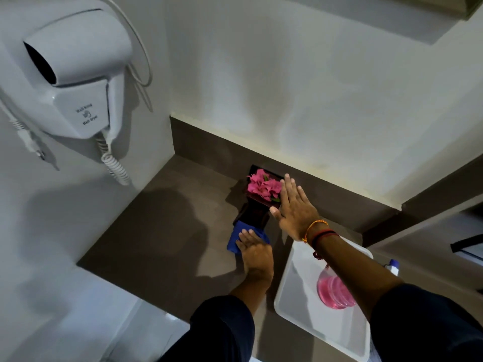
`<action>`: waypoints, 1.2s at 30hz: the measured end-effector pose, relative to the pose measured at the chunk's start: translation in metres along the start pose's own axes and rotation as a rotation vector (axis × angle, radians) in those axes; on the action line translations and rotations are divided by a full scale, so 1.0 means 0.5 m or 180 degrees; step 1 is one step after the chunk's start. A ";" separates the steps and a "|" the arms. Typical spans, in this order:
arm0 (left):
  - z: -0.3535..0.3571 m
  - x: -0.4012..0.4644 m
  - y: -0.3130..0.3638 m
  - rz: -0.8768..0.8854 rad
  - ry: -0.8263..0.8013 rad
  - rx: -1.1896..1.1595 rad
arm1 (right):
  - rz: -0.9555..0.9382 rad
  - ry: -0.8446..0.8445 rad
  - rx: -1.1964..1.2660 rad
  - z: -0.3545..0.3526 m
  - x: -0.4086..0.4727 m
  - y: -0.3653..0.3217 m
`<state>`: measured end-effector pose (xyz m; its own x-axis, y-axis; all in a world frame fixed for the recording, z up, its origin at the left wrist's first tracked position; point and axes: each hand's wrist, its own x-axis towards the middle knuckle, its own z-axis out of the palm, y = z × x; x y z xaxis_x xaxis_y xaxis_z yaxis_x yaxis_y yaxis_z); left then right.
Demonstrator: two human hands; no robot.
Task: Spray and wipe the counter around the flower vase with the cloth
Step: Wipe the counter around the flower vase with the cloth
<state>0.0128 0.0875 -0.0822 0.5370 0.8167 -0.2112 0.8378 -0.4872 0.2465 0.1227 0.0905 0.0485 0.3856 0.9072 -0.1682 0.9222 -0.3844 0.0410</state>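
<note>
My dark sleeves fill the bottom of the view, and just past them sits a white rectangular plastic tray [298, 304] with a clear spray bottle of pink liquid [333, 290] standing on it, partly hidden under my right forearm. My left hand [254, 253] lies flat, fingers pressed down on the folded blue cloth [235, 237], which rests on the grey-brown matte counter [156, 231] right at the foot of the dark square flower vase with pink blossoms [258, 197]. My right hand [294, 207] is spread wide, palm against the right side of the vase, gripping nothing, only steadying it. I judge that the spraying is behind me and that I am in the wiping step, working the strip of counter just in front of the vase. The next move, as I see it, calls for sliding the cloth around the base, to the left side and toward the back wall, while keeping the vase braced so it neither tips nor sheds petals; the narrow gap behind it may need the vase nudged aside.
</note>
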 end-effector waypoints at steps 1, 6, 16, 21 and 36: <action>0.001 -0.003 -0.010 0.0210 -0.0070 0.0192 | 0.0002 -0.0013 0.0001 0.001 0.000 0.001; -0.032 0.002 -0.077 0.0784 -0.0308 0.0401 | 0.0010 -0.0061 0.0052 -0.003 -0.002 0.000; -0.156 0.066 -0.086 -0.0795 0.0512 -0.1803 | 0.0057 -0.0049 0.0084 -0.004 -0.001 -0.003; -0.119 0.092 -0.101 -0.0195 0.0229 -0.0759 | 0.0065 -0.0007 0.0114 0.013 0.004 0.001; -0.052 0.040 -0.047 0.0048 -0.0366 0.0402 | 0.0049 -0.0027 0.0100 0.011 0.003 0.001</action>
<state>0.0011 0.1231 -0.0677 0.5513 0.7717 -0.3169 0.8313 -0.5401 0.1311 0.1235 0.0909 0.0426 0.3994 0.8997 -0.1761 0.9149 -0.4036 0.0127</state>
